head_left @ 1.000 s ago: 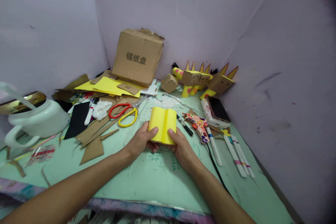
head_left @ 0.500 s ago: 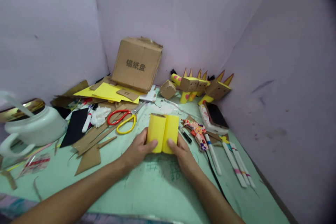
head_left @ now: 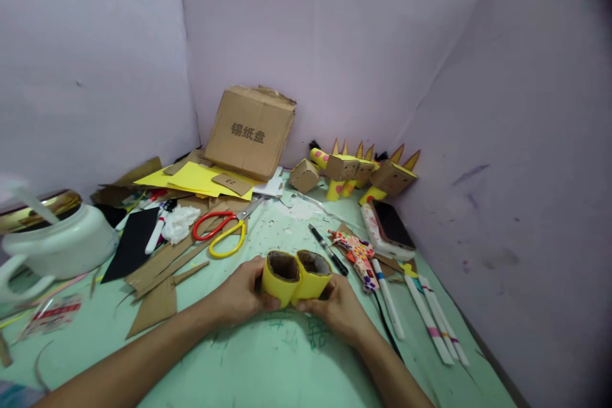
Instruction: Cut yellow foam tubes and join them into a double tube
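Two yellow paper-covered cardboard tubes (head_left: 296, 275) stand joined side by side, their open brown ends facing up toward me. My left hand (head_left: 236, 299) grips the left tube and my right hand (head_left: 337, 309) grips the right one, both with fingers wrapped round the pair. They are held just above the green table mat (head_left: 268, 370).
Red-and-yellow scissors (head_left: 220, 234), cardboard scraps (head_left: 157, 268) and a white jug (head_left: 52, 242) lie left. A cardboard box (head_left: 253, 132) and yellow sheets (head_left: 191, 177) sit behind. Cardboard animal figures (head_left: 363, 172), a phone (head_left: 389, 224), a black pen (head_left: 329, 250) and markers (head_left: 430, 312) fill the right.
The tubes have been tipped so their open ends face up instead of their sides. My hands and the tubes moved nearer to me and lower in view.
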Tool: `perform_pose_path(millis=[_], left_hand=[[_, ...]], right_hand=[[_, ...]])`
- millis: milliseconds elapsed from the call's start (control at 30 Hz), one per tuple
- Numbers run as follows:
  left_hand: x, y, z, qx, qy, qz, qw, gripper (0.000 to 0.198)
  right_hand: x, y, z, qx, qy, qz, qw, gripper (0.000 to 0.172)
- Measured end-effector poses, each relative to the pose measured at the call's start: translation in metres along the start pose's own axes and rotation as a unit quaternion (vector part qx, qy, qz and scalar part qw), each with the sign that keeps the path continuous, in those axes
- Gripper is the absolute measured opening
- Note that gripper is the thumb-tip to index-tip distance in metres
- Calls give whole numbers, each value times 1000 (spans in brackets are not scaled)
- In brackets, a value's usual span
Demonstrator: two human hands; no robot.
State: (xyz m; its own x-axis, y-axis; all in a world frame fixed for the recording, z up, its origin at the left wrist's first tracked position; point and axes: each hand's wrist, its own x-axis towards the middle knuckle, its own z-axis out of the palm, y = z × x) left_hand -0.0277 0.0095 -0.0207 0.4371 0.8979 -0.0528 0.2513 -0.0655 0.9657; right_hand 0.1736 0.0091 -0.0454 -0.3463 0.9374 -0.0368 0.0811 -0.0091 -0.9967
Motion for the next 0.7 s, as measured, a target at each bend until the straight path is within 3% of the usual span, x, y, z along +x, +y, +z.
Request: perform_pose_path(millis=[233,600,700], left_hand=[[-4,4,3,41,13,15,999,42],[-8,8,6,-8,30,46,998,47],[-8,7,10,-39,29,53,997,47]], right_hand=[[1,4,0,3,-4,-15,1000,30],[-1,3,2,6,-5,-27,1000,22],[0,0,2,-5,21,-18,1000,23]])
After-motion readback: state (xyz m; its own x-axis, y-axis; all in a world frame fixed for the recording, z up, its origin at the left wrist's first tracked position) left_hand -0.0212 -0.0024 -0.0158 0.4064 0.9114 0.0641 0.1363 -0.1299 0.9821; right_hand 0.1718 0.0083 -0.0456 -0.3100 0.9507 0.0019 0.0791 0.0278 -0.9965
